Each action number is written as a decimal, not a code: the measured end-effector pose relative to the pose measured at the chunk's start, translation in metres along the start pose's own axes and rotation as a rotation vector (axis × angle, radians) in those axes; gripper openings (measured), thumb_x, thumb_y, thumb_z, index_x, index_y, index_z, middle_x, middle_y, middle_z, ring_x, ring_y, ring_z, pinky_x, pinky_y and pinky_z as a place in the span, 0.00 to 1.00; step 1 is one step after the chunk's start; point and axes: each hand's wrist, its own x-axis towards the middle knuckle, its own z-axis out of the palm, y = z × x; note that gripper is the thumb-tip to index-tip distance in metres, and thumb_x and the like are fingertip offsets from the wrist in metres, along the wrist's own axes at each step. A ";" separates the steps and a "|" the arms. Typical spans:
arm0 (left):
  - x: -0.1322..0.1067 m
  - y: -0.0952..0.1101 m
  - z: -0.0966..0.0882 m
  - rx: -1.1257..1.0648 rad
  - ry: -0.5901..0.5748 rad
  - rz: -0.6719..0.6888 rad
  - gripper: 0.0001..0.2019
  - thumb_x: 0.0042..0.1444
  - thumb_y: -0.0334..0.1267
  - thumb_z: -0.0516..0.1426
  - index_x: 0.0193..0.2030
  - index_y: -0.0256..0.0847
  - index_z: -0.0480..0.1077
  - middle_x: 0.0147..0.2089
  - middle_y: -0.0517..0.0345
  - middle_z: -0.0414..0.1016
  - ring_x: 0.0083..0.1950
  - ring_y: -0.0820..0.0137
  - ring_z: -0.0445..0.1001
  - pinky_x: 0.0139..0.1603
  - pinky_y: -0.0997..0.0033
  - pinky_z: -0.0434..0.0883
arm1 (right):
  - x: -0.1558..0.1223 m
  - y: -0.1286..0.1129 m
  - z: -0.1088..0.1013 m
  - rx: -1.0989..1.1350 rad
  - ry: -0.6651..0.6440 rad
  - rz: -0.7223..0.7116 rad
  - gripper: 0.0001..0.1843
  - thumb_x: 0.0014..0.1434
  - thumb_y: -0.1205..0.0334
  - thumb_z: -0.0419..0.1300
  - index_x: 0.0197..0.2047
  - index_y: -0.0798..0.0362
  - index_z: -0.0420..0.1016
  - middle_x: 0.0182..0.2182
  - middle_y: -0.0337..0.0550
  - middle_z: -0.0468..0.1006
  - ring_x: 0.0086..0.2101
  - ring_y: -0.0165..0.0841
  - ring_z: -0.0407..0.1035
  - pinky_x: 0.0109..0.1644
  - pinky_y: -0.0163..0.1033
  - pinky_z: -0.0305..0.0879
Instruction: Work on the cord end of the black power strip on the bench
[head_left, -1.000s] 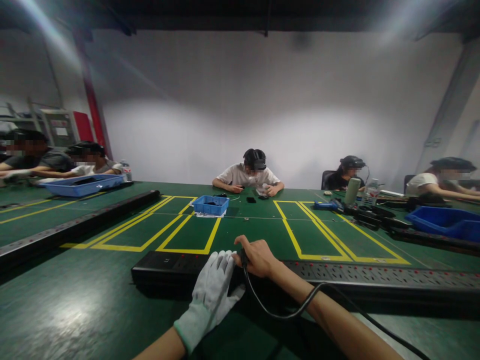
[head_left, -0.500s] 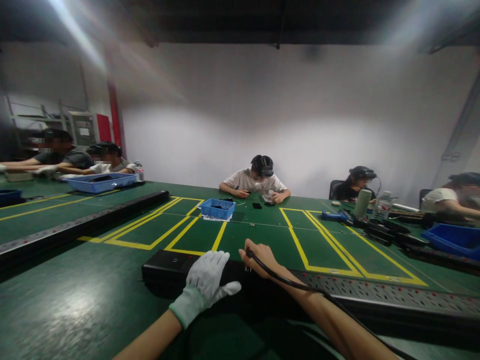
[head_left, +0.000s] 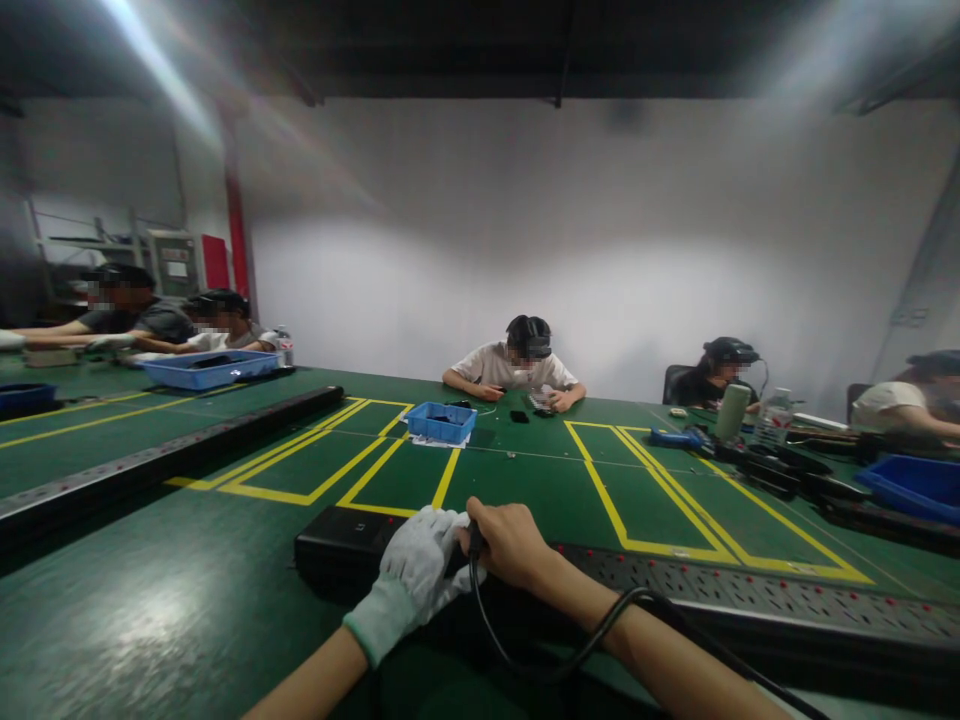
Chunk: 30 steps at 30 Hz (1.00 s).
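A long black power strip (head_left: pixel 341 545) lies across the table in front of me, its grey metal face (head_left: pixel 675 580) dotted with red points and slots. My left hand (head_left: pixel 424 555), in a white glove with a pale green cuff, is curled over the strip near its left end. My bare right hand (head_left: pixel 506 540) is closed around the plug end of a black power cord (head_left: pixel 517 672), right against the left fingertips. The cord loops down and then over my right forearm. Both hands hide the plug's tip, so I cannot tell whether it sits in a socket.
Yellow tape outlines (head_left: pixel 626 545) mark the green table (head_left: pixel 150 620). A small blue bin (head_left: pixel 442 428) stands ahead, a blue tray (head_left: pixel 210 375) and another long strip (head_left: pixel 187 450) to the left. At right are a blue tool (head_left: pixel 675 438), a bottle (head_left: pixel 774 418) and a bin (head_left: pixel 915 485). Several people sit around.
My right hand has moved left and turned with the plug, meeting the left hand. The left fingers have curled in from lying flat. The cord now hangs in a loop.
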 end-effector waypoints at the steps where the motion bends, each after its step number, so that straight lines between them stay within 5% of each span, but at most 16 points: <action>1: 0.000 0.000 0.001 -0.004 -0.010 0.008 0.22 0.54 0.55 0.51 0.50 0.43 0.64 0.44 0.50 0.71 0.47 0.59 0.70 0.55 0.50 0.63 | -0.001 0.000 0.000 0.003 0.007 0.006 0.11 0.63 0.52 0.48 0.41 0.50 0.61 0.32 0.39 0.78 0.31 0.34 0.72 0.27 0.35 0.44; 15: 0.003 0.016 -0.004 -0.068 0.024 -0.046 0.18 0.55 0.52 0.52 0.46 0.43 0.65 0.42 0.51 0.71 0.47 0.60 0.70 0.53 0.54 0.66 | -0.001 -0.006 0.001 -0.035 0.009 0.083 0.09 0.63 0.54 0.47 0.42 0.50 0.59 0.30 0.40 0.78 0.30 0.36 0.73 0.25 0.35 0.45; 30: -0.004 0.014 0.007 -0.038 0.056 -0.053 0.25 0.52 0.54 0.54 0.52 0.41 0.63 0.48 0.47 0.69 0.52 0.57 0.68 0.56 0.51 0.64 | -0.015 -0.011 0.003 -0.067 -0.033 0.092 0.11 0.64 0.54 0.47 0.45 0.50 0.60 0.30 0.41 0.78 0.29 0.36 0.74 0.26 0.34 0.50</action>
